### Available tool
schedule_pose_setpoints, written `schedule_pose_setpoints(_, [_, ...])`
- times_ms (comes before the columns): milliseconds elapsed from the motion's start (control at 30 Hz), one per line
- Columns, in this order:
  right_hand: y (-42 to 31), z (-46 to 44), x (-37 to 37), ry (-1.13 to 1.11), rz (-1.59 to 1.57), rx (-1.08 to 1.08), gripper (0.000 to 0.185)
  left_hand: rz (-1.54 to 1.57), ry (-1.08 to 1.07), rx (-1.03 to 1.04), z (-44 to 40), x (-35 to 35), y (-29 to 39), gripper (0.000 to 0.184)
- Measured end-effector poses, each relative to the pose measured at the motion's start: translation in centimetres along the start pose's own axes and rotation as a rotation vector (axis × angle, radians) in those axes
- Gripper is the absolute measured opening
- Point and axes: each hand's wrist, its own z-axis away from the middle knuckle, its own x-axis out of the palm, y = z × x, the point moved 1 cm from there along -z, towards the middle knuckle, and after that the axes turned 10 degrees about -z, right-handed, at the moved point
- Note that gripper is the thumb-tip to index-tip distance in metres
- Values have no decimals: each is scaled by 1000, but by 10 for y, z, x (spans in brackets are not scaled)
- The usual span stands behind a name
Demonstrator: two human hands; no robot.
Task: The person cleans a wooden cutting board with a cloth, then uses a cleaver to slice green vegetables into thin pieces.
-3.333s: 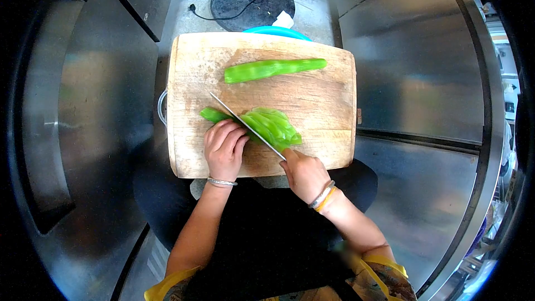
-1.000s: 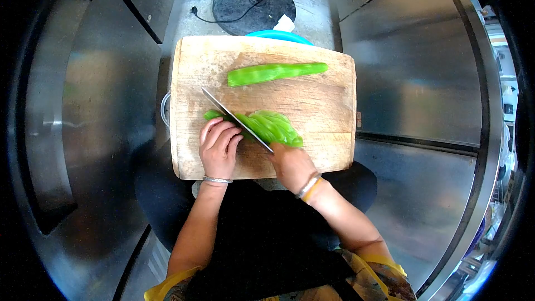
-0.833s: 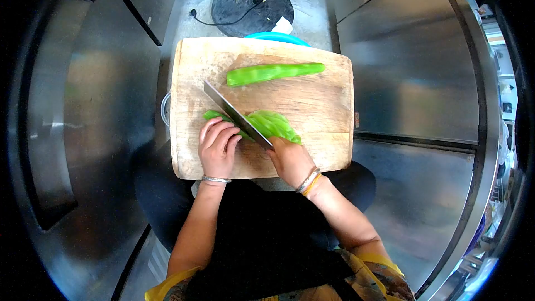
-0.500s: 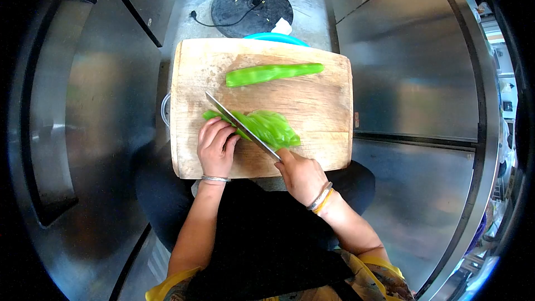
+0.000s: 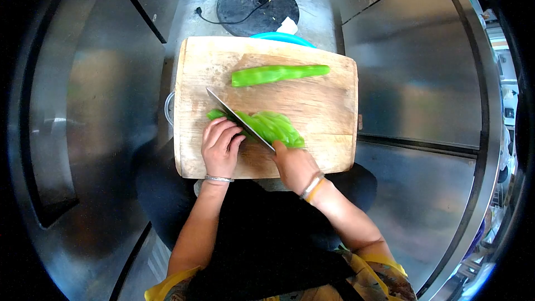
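A wooden cutting board (image 5: 267, 97) lies in front of me. My left hand (image 5: 221, 142), fingers curled, presses on a green vegetable piece (image 5: 215, 114) whose far end pokes out past the fingertips. My right hand (image 5: 295, 164) is wrapped round the handle of a knife (image 5: 234, 114), and its blade slants up and left, right beside my left fingertips. Thin green slices (image 5: 273, 128) lie overlapped on the right side of the blade. Farther up the board rests a whole peeled green stalk (image 5: 280, 74), touched by neither hand.
Beyond the board show the rim of a blue basin (image 5: 284, 37), a round black stand base (image 5: 257, 8), a cable with a plug (image 5: 199, 10) and a white scrap (image 5: 287, 26). Steel cabinets (image 5: 412, 67) stand on both sides. A clear rim (image 5: 169, 108) sticks out at the board's left.
Compared with earlier, my left hand sits slightly back along the vegetable, and less of it shows beyond the fingers. The knife has shifted left and moved up and down between frames.
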Motion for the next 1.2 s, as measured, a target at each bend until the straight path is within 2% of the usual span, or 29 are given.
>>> schedule_pose_setpoints(167, [5, -7, 4, 22, -13, -14, 20, 16, -12, -10, 1, -1, -3, 16])
schedule_pose_setpoints(400, [0, 18, -14, 167, -132, -56, 21, 30, -5, -24, 1, -1, -4, 12])
schedule_pose_setpoints(900, [-5, 33, -20, 160, -104, -59, 18, 23, -79, 28, -6, -8, -1, 15])
schedule_pose_setpoints(967, [-5, 33, -23, 92, -82, 26, 17, 15, -66, 39, -4, -6, -4, 15])
schedule_pose_setpoints(1200, [-12, 38, -26, 87, -97, 16, 17, -18, -45, 26, -2, -3, -6, 13])
